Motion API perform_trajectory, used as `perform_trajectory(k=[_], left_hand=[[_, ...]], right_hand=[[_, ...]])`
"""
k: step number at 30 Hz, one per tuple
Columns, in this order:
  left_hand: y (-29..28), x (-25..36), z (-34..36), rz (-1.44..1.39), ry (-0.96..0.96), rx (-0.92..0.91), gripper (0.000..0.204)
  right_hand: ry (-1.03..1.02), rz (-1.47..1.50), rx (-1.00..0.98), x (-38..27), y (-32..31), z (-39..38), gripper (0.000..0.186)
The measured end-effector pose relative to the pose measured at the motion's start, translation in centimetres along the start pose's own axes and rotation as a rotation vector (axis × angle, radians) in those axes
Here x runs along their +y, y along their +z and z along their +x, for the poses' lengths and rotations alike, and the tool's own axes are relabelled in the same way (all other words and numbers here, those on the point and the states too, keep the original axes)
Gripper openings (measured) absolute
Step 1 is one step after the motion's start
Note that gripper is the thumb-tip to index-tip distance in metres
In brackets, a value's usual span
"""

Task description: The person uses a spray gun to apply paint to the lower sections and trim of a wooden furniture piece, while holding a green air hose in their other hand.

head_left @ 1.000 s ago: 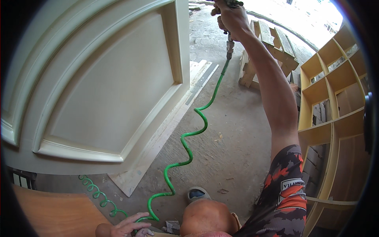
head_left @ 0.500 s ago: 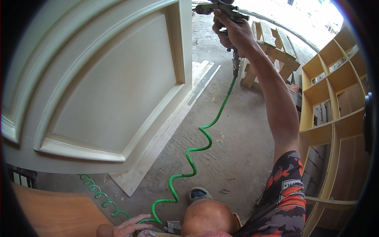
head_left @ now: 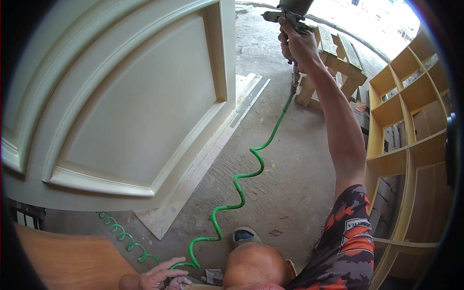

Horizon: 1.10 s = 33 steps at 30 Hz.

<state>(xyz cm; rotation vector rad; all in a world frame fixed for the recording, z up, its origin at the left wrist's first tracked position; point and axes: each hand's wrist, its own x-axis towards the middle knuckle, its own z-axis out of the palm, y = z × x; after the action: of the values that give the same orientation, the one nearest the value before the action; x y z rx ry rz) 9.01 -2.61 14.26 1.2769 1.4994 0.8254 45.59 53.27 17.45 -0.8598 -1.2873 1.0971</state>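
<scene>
My right hand [head_left: 300, 48] grips a spray gun [head_left: 285, 18] at the end of my outstretched arm. The gun has a dark cup on top, and its nozzle points left, toward the far side of a cream panelled door [head_left: 140, 106]. From the gun's handle a green coiled hose [head_left: 240, 188] runs down toward me. Low in the view, my left hand [head_left: 157, 277] holds this hose loosely, its fingers fairly straight around it. Part of that grip is hidden. The door panel stands upright at the left, with curved raised mouldings.
A wooden pallet [head_left: 345, 63] stands beyond my right arm. Yellowish wooden shelving [head_left: 403, 116] lines the right side. Boards [head_left: 169, 212] lie on the concrete floor under the door, and a brown wooden panel [head_left: 72, 256] is at lower left. My slippered foot [head_left: 244, 235] shows below.
My right hand and the spray gun have moved a little to the right and slightly downward. The hose has swung right with them. My left hand has barely shifted.
</scene>
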Motion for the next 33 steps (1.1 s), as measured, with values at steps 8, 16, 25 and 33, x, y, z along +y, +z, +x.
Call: perform_trajectory(k=[8, 16, 25, 33], left_hand=[[-0.8, -2.4, 0.4, -0.117, -0.004, -0.094, 0.022], [-0.2, -1.9, 1.0, -0.117, -0.037, -0.109, 0.023], [0.4, -1.9, 0.7, -0.089, -0.067, -0.011, 0.022], [0.2, -0.4, 1.1, 0.019, 0.030, 0.033, 0.020]], right_hand=[[-0.100, -0.115, 0.123, -0.6, 1.8, -4.6, 0.041], [-0.063, -0.096, -0.040, 0.0, 1.3, -6.7, 0.044], [-0.050, 0.002, -0.066, 0.2, 2.2, -7.6, 0.041], [-0.041, 0.032, 0.072, -0.3, 3.4, -5.2, 0.039]])
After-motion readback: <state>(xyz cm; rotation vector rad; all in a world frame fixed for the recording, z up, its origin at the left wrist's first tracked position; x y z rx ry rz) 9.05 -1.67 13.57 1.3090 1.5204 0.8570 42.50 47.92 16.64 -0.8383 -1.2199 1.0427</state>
